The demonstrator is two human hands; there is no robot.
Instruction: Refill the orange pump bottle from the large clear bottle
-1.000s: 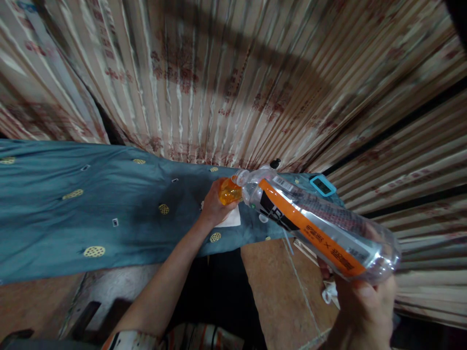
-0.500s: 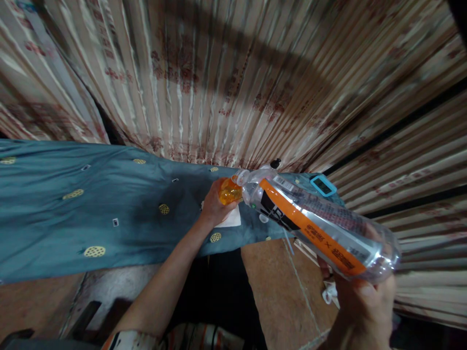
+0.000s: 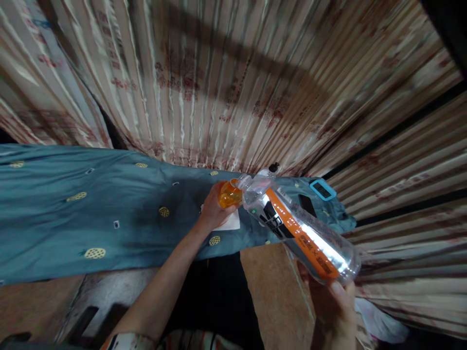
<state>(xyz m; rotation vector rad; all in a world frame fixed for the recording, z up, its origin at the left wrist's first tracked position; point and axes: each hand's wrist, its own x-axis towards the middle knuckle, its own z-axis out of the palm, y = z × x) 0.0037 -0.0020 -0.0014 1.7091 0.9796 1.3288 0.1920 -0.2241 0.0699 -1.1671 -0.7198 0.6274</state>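
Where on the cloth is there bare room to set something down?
Widest patch: the cloth left of the left hand, between the curtain and the cloth's near edge. Crowded: around the orange container, white paper and tilted bottle in the right hand, rightward to the dark flat object and blue-framed device.

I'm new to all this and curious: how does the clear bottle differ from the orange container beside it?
Size: the clear bottle looks much longer than the orange container.
Look: the bottle is colourless with a printed label; the container is orange, with no label visible.
Hold: the right hand grips the bottle near its base, while the left hand wraps around the container.
Both look see-through.
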